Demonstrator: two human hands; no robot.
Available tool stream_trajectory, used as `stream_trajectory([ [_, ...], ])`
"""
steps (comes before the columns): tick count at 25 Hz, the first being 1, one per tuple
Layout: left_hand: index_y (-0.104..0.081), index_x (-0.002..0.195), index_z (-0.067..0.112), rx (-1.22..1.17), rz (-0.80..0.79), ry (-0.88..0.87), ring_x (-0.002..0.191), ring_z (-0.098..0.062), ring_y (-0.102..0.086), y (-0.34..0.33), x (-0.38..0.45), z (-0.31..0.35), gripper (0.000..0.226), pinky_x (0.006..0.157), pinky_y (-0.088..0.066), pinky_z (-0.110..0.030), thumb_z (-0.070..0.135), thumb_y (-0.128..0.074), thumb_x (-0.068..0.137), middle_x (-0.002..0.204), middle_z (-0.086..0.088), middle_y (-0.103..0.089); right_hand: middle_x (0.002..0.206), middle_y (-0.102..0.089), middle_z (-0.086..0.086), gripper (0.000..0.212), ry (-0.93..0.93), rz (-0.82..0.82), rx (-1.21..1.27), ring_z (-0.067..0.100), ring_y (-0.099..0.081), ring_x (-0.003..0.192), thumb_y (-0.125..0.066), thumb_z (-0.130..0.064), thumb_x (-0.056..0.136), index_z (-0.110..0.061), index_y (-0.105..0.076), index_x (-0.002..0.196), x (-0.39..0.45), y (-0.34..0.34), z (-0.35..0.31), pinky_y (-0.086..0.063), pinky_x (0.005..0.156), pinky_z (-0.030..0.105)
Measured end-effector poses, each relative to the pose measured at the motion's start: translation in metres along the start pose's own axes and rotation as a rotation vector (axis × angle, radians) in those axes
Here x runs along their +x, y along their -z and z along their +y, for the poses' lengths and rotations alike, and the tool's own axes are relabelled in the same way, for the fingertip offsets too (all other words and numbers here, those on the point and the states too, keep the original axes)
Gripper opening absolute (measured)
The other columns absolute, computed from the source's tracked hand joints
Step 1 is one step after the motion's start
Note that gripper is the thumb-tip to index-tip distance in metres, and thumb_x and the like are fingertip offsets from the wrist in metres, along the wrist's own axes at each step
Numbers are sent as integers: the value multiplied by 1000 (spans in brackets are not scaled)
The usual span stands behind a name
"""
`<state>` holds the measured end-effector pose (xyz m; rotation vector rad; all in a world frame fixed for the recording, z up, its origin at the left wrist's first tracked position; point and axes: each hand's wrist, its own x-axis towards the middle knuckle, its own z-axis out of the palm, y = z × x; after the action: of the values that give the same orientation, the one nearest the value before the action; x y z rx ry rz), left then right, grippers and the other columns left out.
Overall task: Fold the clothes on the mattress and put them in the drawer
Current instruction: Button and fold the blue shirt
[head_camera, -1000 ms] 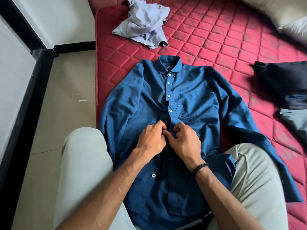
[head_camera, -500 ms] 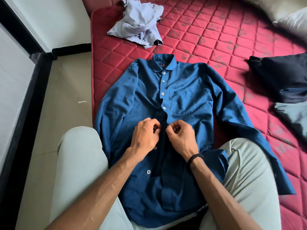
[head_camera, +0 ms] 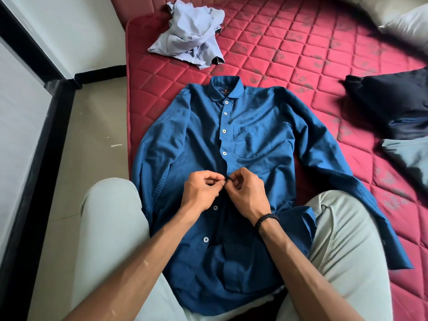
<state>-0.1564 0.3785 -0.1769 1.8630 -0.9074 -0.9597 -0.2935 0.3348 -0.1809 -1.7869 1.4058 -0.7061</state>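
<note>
Label inside the collar of the blue shirt [head_camera: 196,140]: a small dark patch with reddish lettering, too small to read. Shirt lies face up on the red quilted mattress [head_camera: 301,54], collar away from the person, lower hem draped over the lap between two knees in pale trousers. Upper four buttons sit closed along the placket; two lower buttons show on the open left front.

Left hand [head_camera: 200,193] and right hand [head_camera: 246,193] meet at mid-placket, fingers curled, each pinching the shirt's front edge at a button position. The button itself is hidden between the fingertips. A black braided bracelet [head_camera: 266,219] sits on the right wrist.

Crumpled pale lavender garment [head_camera: 190,35] lies near the mattress's far left corner, well apart from the shirt. Dark navy garment [head_camera: 389,103] and grey-blue garment [head_camera: 407,156] lie at the right edge, near the shirt's outstretched sleeve. Pale pillow [head_camera: 410,26] sits at far right. Beige floor [head_camera: 92,135] runs left of the mattress, with a small white scrap on it.
</note>
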Motion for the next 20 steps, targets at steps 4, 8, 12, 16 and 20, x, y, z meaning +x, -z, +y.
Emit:
stream_trajectory([
  [4, -77, 92, 20, -167, -47, 98, 56, -9, -55, 4, 0, -6, 7, 55, -48, -20, 13, -76, 91, 73, 3, -70, 71, -64, -9, 8, -6, -61, 28, 5, -55, 62, -72, -23, 88, -21, -65, 85, 4, -1, 4, -52, 70, 27],
  [8, -74, 95, 17, -177, -60, 111, 58, -4, -61, 4, 2, -5, 5, 55, -49, -17, 12, -73, 94, 75, 1, -71, 71, -62, -8, 8, -43, -139, 184, 3, -51, 58, -77, -19, 89, -19, -69, 86, 9, 0, 10, -46, 63, 22],
  [12, -75, 97, 14, -237, -93, 141, 55, -3, -59, 6, 3, -4, 5, 54, -48, -16, 10, -73, 94, 78, -2, -72, 72, -63, -1, 9, -102, -172, 301, 13, -54, 64, -80, -21, 88, -16, -73, 87, 10, 0, 16, -50, 65, 36],
  [16, -76, 95, 15, -242, -58, 141, 56, -5, -60, 4, 3, -6, 6, 53, -48, -17, 10, -74, 92, 74, 0, -73, 73, -65, 2, 8, -133, -186, 342, 15, -56, 66, -81, -20, 87, -15, -75, 88, 11, 0, 19, -50, 66, 38],
  [20, -75, 94, 16, -207, 21, 123, 57, -9, -64, 0, 1, -12, 5, 52, -49, -19, 11, -75, 91, 75, -1, -75, 74, -75, 1, 6, -104, -185, 270, 9, -63, 65, -79, -27, 89, -21, -80, 87, 8, -1, 20, -58, 71, 38],
])
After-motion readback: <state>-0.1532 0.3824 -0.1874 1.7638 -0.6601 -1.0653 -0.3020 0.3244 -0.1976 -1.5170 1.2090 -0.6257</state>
